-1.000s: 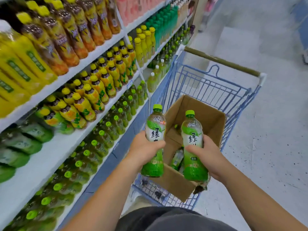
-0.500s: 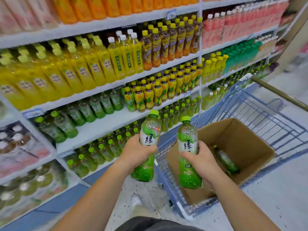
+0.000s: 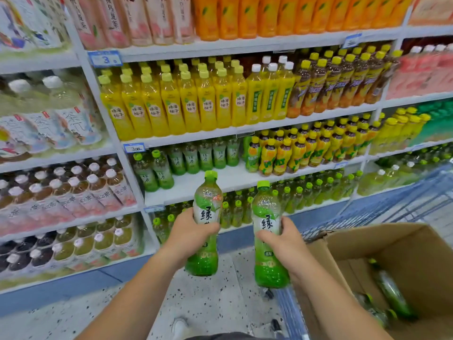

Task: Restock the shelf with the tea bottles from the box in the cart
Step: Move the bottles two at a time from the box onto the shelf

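Shelving packed with bottled drinks fills the far side, and straight ahead a half-bare white shelf [image 3: 228, 179] carries shelved green tea [image 3: 191, 159] at its back. We hold two more upright above the speckled floor [image 3: 220, 303]. Our left hand [image 3: 188, 231] is wrapped round the middle of the left bottle [image 3: 208, 207], and our right hand [image 3: 286, 244] clasps the right bottle [image 3: 266, 214] the same way. Spare bottles [image 3: 392, 293] lie in the cardboard box [image 3: 392, 244] at near right, inside the blue wire cart [image 3: 392, 207].

We judge each bottle full, so weighty for one hand. The thin plastic should give if squeezed hard, and the film label may be slick. Mid-body, across the label, looks the surest hold. The caps are too narrow to carry by.
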Action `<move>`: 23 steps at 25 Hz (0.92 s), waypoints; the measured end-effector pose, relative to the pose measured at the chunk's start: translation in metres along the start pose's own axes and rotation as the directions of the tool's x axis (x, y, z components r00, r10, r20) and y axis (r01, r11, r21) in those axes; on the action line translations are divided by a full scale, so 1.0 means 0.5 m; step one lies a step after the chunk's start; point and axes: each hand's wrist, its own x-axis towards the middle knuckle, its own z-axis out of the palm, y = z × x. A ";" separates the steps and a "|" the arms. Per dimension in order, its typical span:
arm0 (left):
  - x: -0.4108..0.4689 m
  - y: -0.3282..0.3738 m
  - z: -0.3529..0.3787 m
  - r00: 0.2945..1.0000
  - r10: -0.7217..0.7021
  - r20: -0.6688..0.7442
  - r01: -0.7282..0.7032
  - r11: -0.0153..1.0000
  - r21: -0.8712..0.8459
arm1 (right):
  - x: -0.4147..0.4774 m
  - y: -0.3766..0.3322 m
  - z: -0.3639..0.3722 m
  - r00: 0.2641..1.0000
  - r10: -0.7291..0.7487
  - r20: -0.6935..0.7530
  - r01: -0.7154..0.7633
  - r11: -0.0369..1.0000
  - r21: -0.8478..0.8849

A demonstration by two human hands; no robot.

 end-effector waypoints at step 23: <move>0.514 -0.257 -0.176 0.972 -0.092 -0.217 0.086 0.996 -0.036 | 0.557 0.005 0.437 0.996 -0.075 0.038 0.079 0.992 -0.103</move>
